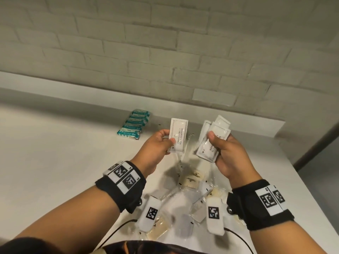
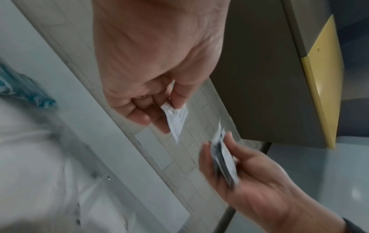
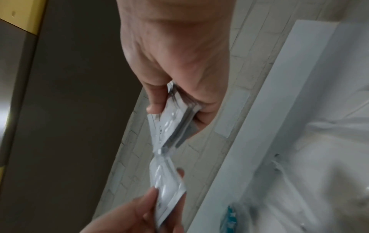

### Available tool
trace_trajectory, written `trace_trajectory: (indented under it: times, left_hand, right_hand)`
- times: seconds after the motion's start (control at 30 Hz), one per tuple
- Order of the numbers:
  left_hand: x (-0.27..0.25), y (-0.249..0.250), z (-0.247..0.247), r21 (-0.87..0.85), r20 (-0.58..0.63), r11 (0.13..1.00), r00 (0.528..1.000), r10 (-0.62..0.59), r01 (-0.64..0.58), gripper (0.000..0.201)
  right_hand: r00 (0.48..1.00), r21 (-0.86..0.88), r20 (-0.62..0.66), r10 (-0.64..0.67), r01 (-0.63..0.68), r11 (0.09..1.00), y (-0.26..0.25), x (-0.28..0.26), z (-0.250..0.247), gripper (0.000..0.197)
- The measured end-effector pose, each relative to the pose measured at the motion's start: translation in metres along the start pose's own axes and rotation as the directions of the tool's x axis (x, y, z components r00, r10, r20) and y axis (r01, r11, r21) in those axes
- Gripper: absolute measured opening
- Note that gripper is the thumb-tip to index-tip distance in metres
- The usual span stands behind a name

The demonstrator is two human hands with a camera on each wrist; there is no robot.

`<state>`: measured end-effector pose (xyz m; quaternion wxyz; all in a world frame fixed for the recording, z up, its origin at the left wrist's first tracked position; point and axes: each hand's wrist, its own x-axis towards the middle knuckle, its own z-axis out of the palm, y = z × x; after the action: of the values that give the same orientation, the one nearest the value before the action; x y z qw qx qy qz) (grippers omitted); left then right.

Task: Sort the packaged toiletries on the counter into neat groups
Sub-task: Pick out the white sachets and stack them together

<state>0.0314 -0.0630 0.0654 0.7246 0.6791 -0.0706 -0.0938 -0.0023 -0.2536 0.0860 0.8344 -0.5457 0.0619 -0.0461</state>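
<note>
My left hand [image 1: 165,139] pinches one white shampoo sachet [image 1: 178,137] between thumb and fingers, held upright above the counter; the same sachet [image 2: 175,121] shows edge-on in the left wrist view. My right hand [image 1: 219,143] grips a fanned stack of several white sachets [image 1: 212,139], seen as a stack of sachets [image 3: 175,119] in the right wrist view. A small gap separates the single sachet from the stack. A neat row of teal packets [image 1: 133,124] lies on the white counter [image 1: 55,153] at the back left.
Below my wrists lies a loose heap of clear and cream packets [image 1: 190,180] on the counter. A brick wall [image 1: 165,43] rises behind a low ledge. The counter's right edge [image 1: 311,189] drops to the floor.
</note>
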Motion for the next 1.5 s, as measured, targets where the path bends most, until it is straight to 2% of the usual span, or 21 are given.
trace_trajectory:
  times: [0.1, 0.17, 0.27, 0.33, 0.4, 0.5, 0.6, 0.67, 0.8, 0.87, 0.9, 0.97, 1.0, 1.03, 1.07, 1.17, 1.23, 1.27, 1.33, 1.43, 1.5]
  left_hand:
    - [-0.004, -0.002, 0.015, -0.162, 0.086, 0.987, 0.996, 0.032, -0.017, 0.019]
    - [-0.008, -0.002, 0.018, -0.169, 0.078, 0.986, 0.997, 0.026, -0.013, 0.019]
    - [-0.005, -0.008, 0.001, -0.044, 0.009, 0.999, 1.0, -0.005, 0.005, 0.052]
    - [-0.004, -0.008, -0.004, -0.106, 0.126, 0.993, 0.992, -0.029, 0.043, 0.064]
    - [-0.005, -0.007, 0.002, -0.225, 0.216, 0.968, 0.974, -0.064, 0.113, 0.05]
    - [-0.005, -0.004, 0.011, -0.288, 0.184, 0.942, 0.976, -0.12, 0.17, 0.035]
    - [-0.004, -0.007, 0.009, -0.209, 0.157, 0.97, 0.984, -0.088, 0.12, 0.031]
    - [-0.006, -0.011, 0.009, -0.199, 0.154, 0.975, 0.986, -0.065, 0.095, 0.03]
    - [-0.006, -0.012, 0.013, -0.324, 0.191, 0.934, 0.977, -0.09, 0.149, 0.02]
    - [-0.004, -0.013, 0.013, -0.401, 0.232, 0.894, 0.966, -0.111, 0.199, 0.024]
    - [-0.003, -0.014, 0.013, -0.422, 0.246, 0.882, 0.963, -0.113, 0.211, 0.032]
    - [-0.004, -0.014, 0.013, -0.465, 0.232, 0.857, 0.965, -0.124, 0.223, 0.035]
    - [-0.004, -0.013, 0.012, -0.49, 0.204, 0.841, 0.969, -0.142, 0.227, 0.027]
    - [-0.004, -0.01, 0.011, -0.521, 0.185, 0.818, 0.968, -0.17, 0.243, 0.013]
    - [-0.004, -0.006, 0.008, -0.547, 0.176, 0.795, 0.965, -0.197, 0.262, 0.012]
    - [-0.001, -0.002, 0.001, -0.502, 0.229, 0.798, 0.941, -0.248, 0.333, 0.052]
    - [-0.002, 0.002, 0.001, -0.458, 0.312, 0.805, 0.916, -0.252, 0.378, 0.075]
    - [-0.003, 0.003, 0.002, -0.447, 0.364, 0.801, 0.899, -0.244, 0.398, 0.083]
    - [-0.005, 0.006, 0.007, -0.467, 0.437, 0.78, 0.876, -0.206, 0.416, 0.087]
    - [-0.006, 0.006, 0.01, -0.496, 0.451, 0.754, 0.87, -0.199, 0.43, 0.083]
    - [-0.006, 0.006, 0.01, -0.498, 0.455, 0.751, 0.868, -0.199, 0.433, 0.073]
  right_hand:
    - [0.997, -0.138, 0.061, 0.038, -0.029, 0.99, 0.006, 0.0, 0.025, 0.045]
    - [0.997, -0.304, 0.073, 0.025, -0.001, 0.953, 0.015, 0.001, 0.034, 0.038]
    - [0.997, -0.432, 0.069, 0.016, 0.016, 0.902, 0.02, 0.001, 0.034, 0.029]
    - [0.988, -0.47, 0.146, 0.053, 0.022, 0.883, 0.019, 0.0, 0.036, 0.032]
    - [0.978, -0.57, 0.201, 0.056, 0.07, 0.818, 0.018, -0.003, 0.043, 0.04]
    - [0.982, -0.634, 0.178, 0.059, 0.068, 0.77, 0.018, -0.004, 0.049, 0.036]
    - [0.948, -0.558, 0.2, 0.249, -0.099, 0.824, 0.016, -0.002, 0.041, 0.026]
    - [0.918, -0.489, 0.249, 0.308, -0.156, 0.858, 0.014, -0.001, 0.035, 0.035]
    - [0.943, -0.323, 0.217, 0.251, -0.173, 0.93, 0.019, -0.006, 0.038, 0.033]
    - [0.979, -0.458, 0.105, 0.172, -0.106, 0.882, 0.023, -0.009, 0.044, 0.018]
    - [0.992, -0.618, 0.059, 0.113, -0.053, 0.785, 0.023, -0.008, 0.046, 0.014]
    - [0.999, -0.856, 0.012, -0.029, 0.025, 0.516, 0.024, -0.008, 0.047, 0.032]
    - [0.997, -0.9, 0.015, -0.082, 0.049, 0.434, 0.023, -0.009, 0.047, 0.041]
    - [0.993, -0.912, 0.029, -0.118, 0.075, 0.403, 0.022, -0.01, 0.046, 0.049]
    - [0.99, -0.906, 0.064, -0.129, 0.112, 0.408, 0.02, -0.012, 0.044, 0.058]
    - [0.951, -0.842, 0.308, -0.008, 0.277, 0.462, 0.011, -0.017, 0.038, 0.101]
    - [0.88, -0.865, 0.45, 0.156, 0.385, 0.322, 0.006, -0.02, 0.041, 0.137]
    - [0.85, -0.866, 0.489, 0.195, 0.446, 0.227, 0.005, -0.021, 0.044, 0.146]
    - [0.829, -0.849, 0.528, 0.185, 0.511, 0.134, 0.004, -0.02, 0.05, 0.147]
    - [0.85, -0.849, 0.514, 0.111, 0.486, 0.207, -0.003, -0.019, 0.05, 0.138]
    - [0.846, -0.847, 0.517, 0.133, 0.483, 0.22, -0.005, -0.02, 0.047, 0.141]
